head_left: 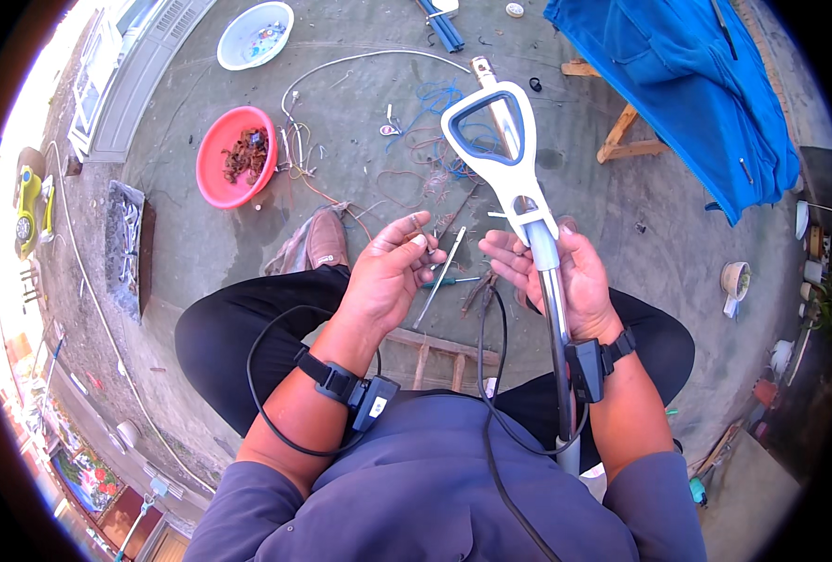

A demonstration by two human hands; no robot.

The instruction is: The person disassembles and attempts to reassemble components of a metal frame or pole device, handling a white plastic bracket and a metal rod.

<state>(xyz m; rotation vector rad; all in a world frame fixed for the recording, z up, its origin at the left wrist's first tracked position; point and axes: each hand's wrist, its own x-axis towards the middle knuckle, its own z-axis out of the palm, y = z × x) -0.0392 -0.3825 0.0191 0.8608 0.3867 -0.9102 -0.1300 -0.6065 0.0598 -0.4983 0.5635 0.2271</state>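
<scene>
A chrome pole [554,304] with a white triangular handle [514,178], grey-lined inside its loop, slants across my lap. My right hand [580,286] is behind the pole, which crosses its palm; the fingers stretch out on one side and the thumb on the other, without wrapping round it. To the left, my left hand [388,272] is closed in a pinch, with something too small to make out at the fingertips. Between the hands, lower down, lie a thin silver rod [441,276], a screwdriver [453,280] with a teal handle, and pliers [477,292].
A red basin [206,159] of rusty bits and a white basin [231,49] stand at far left. Tangled wires [435,155] lie ahead. Blue cloth [669,84] drapes a wooden frame [622,131] at right. A metal tray [140,248] of parts sits left; a wooden stool [435,345] is below.
</scene>
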